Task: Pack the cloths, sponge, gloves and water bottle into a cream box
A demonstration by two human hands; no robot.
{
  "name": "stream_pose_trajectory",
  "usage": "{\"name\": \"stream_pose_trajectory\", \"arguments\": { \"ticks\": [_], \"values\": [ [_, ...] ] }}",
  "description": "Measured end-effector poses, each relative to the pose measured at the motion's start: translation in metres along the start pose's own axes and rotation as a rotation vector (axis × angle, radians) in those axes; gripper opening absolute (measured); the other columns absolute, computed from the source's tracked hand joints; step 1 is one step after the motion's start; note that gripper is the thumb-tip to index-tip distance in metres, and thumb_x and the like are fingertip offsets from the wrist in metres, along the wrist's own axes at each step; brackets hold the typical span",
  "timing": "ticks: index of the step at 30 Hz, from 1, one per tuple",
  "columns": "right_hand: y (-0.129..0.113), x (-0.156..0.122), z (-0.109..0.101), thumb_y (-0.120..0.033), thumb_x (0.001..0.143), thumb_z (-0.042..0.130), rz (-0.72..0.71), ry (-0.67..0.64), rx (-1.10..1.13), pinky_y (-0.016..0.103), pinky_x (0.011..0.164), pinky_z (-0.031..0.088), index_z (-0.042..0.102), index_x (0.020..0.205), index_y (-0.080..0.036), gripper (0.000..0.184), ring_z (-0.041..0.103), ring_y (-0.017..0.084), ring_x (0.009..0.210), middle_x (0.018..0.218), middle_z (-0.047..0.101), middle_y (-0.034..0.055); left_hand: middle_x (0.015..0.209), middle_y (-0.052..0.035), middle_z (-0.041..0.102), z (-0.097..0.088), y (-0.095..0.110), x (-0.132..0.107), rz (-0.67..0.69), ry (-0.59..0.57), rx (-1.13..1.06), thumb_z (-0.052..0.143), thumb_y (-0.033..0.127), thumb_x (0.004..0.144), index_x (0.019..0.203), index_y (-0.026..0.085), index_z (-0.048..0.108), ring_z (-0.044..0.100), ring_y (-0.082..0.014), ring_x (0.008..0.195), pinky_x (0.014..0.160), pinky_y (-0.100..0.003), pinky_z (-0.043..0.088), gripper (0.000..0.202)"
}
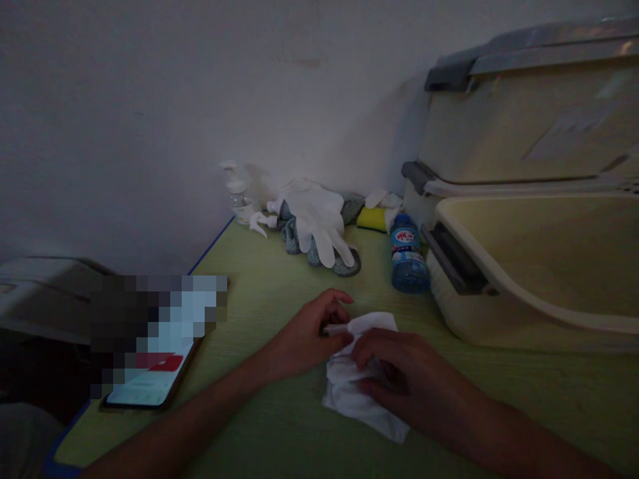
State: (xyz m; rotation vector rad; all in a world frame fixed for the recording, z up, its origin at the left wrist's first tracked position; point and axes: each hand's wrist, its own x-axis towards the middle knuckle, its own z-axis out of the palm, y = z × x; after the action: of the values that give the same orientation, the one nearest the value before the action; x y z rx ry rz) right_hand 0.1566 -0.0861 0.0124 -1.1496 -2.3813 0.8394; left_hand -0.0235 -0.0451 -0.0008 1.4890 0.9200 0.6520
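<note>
Pale green table point(269, 293) in dim light, set against a plain wall point(150, 133). Nearest, a crumpled white cloth point(344, 386) lies between a person's two bare hands. The right hand point(409, 372) grasps it from above, fingers curled over, thumb against its side. The left hand point(319, 332) seems to pinch a thin end of it at the top left. The cloth looks gathered into uneven layers, with a lower corner lying loose; the handling appears underway rather than finished, since neither hand has let go and nothing lies flat or neat.

To the left is a lit phone point(150, 389), partly pixelated. Beyond the right hand stand a blue bottle point(409, 256) and a cream basin point(449, 319). Farther back lie a white glove point(319, 219) over grey gloves point(347, 263), a yellow sponge point(372, 219) and a pump bottle point(242, 203). Lidded boxes point(499, 126) rise behind the basin.
</note>
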Motion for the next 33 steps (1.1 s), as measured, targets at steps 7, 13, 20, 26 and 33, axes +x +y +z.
{"name": "stream_pose_trajectory", "arguments": {
  "ticks": [7,13,20,26,33],
  "values": [
    [-0.008,0.003,0.010,-0.005,0.070,0.067,-0.043,0.052,-0.012,0.032,0.082,0.042,0.064,0.086,-0.019,0.022,0.060,0.018,0.089,0.095,0.068,0.0021,0.079,0.0030,0.050,0.000,-0.002,0.000,0.007,0.000,0.004,0.055,0.012,0.068,0.104,0.018,0.042,0.048,-0.0101,0.068,0.059,-0.023,0.034,0.039],
    [-0.009,0.005,0.010,-0.004,0.063,0.071,-0.024,0.131,0.029,0.028,0.080,0.042,0.063,0.078,-0.019,0.022,0.061,0.014,0.080,0.083,0.068,-0.0023,0.078,0.0037,0.049,0.001,0.000,0.001,-0.004,0.011,0.027,0.055,0.009,0.069,0.103,0.018,0.042,0.046,-0.0096,0.068,0.060,-0.023,0.034,0.038],
    [-0.005,0.002,0.012,-0.006,0.074,0.062,-0.180,0.138,-0.125,0.028,0.076,0.047,0.065,0.079,-0.018,0.013,0.061,0.014,0.081,0.085,0.068,0.0013,0.079,0.0028,0.049,0.001,-0.001,0.001,0.023,0.029,0.066,0.054,0.008,0.068,0.104,0.017,0.043,0.048,-0.0107,0.070,0.062,-0.024,0.035,0.038],
    [-0.002,-0.006,0.014,-0.009,0.082,0.053,-0.370,0.183,-0.404,0.032,0.079,0.051,0.065,0.093,-0.017,0.018,0.061,0.018,0.091,0.098,0.066,0.0068,0.081,0.0028,0.050,-0.001,0.000,-0.001,0.018,-0.027,0.043,0.055,0.010,0.069,0.107,0.017,0.041,0.048,-0.0103,0.070,0.061,-0.023,0.035,0.042],
    [-0.015,-0.021,0.005,-0.002,0.081,0.047,-0.492,0.301,-0.688,0.027,0.077,0.054,0.064,0.093,-0.016,0.026,0.064,0.015,0.081,0.089,0.071,0.0027,0.085,0.0020,0.055,0.000,0.001,-0.004,0.028,-0.004,0.037,0.060,0.000,0.057,0.109,0.019,0.047,0.053,-0.0124,0.077,0.062,-0.022,0.038,0.057]
  ]
}}
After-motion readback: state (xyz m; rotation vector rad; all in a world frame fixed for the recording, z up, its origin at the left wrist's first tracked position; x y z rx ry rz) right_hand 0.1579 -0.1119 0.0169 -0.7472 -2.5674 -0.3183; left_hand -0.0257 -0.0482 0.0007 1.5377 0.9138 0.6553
